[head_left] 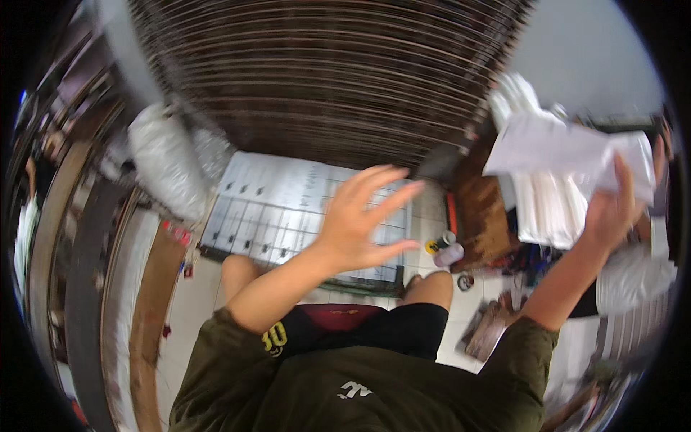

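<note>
My left hand [363, 223] is raised in front of me with its fingers spread, and nothing is in it. Beneath it lies a flat silvery-white panel [284, 183] marked with dark grid lines and small dark spots. Off to the right, my right hand [615, 205] grips a thin white sheet [543, 147], paper or plastic, which I cannot tell apart. The sheet spreads leftward from the fingers, blurred by motion. Just below it is a pile of white folded pieces [551, 212], partly covered by the sheet and close to my right hand.
Beyond the panel stands a tall dark rack [324, 86] of horizontal slats. A full white plastic sack [165, 158] leans at the left, near long wooden boards [155, 317]. Small jars [448, 253] and a brown block [488, 331] sit on the tiled floor at the right.
</note>
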Motion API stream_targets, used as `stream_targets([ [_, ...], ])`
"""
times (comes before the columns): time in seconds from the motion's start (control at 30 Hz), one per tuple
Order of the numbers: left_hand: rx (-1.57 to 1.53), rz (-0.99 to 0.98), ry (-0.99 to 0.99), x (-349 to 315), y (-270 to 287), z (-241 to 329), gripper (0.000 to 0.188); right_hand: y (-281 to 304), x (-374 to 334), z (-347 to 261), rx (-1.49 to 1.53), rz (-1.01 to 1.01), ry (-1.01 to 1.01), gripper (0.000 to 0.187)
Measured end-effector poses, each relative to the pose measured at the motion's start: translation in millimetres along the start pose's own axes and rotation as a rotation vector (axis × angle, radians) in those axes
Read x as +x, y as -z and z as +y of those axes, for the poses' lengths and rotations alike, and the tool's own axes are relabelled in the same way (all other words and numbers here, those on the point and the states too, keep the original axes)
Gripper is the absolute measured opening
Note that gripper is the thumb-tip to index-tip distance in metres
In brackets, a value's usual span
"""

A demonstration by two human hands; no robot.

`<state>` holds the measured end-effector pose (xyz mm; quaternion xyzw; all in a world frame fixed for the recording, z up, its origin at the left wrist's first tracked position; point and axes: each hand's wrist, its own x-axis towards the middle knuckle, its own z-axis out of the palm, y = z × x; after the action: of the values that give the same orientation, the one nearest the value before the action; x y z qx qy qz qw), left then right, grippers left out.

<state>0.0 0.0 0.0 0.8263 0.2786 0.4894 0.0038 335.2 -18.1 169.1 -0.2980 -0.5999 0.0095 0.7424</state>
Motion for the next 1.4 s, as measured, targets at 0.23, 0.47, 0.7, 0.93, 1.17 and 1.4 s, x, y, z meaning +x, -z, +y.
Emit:
stream_targets([
  [0.23,0.037,0.126,0.081,0.3,25.6,21.4,0.066,-154.4,-90.1,-38.8,0.347,-0.129,-0.346,0.080],
  [0.47,-0.014,0.092,0.330,-52.4,16.4,-42.6,0.030,-216.3,-144.0,77.5,0.355,-0.091,-0.755,0.071],
  [0.7,-0.206,0.116,0.609,-105.4,-64.4,-94.3,0.028,-225.4,-275.5,140.4,-0.197,-0.871,-0.631,0.032],
  [0.93,-0.321,-0.338,0.665,-154.2,-67.5,-80.6,0.041,-216.4,-294.7,165.7,-0.324,-1.134,-0.484,0.054],
  [1.17,-0.744,-0.503,0.058,-157.6,-9.5,-62.7,0.045,-303.5,-329.3,173.4,-0.278,-1.500,-0.222,0.048],
  [1.4,-0.649,-0.858,-0.039,-192.4,-46.2,-89.5,0.028,-404.3,-343.3,186.9,0.043,-1.665,-0.325,0.056],
])
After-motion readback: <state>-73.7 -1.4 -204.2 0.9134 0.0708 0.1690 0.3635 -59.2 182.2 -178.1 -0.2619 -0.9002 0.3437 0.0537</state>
